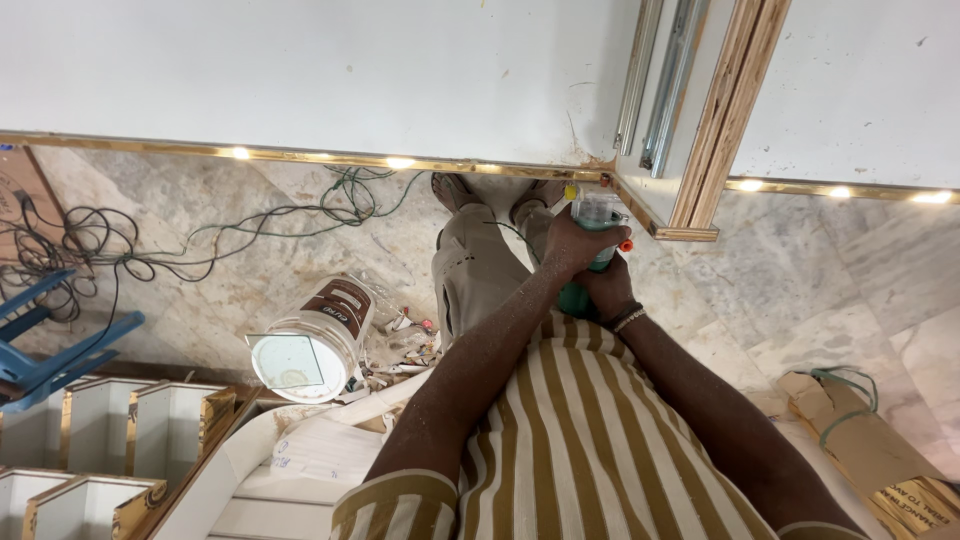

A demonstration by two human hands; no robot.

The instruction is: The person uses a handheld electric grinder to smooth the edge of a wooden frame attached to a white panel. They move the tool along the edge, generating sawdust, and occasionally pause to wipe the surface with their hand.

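Striped shirt (590, 440); both hands (585, 260) grip green tool (597, 215); white tub (315, 345) left.

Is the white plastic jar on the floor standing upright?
No: the white jar lies tipped on its side on the marble floor, left of the person's leg, apart from both hands gripping the green power tool.

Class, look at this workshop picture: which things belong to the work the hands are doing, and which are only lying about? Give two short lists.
In use:
left hand and right hand, both gripping the green power tool
white panel with gold edge strip, at the tool's tip

Lying about:
white plastic jar
tangled cables
blue stool
cardboard scraps
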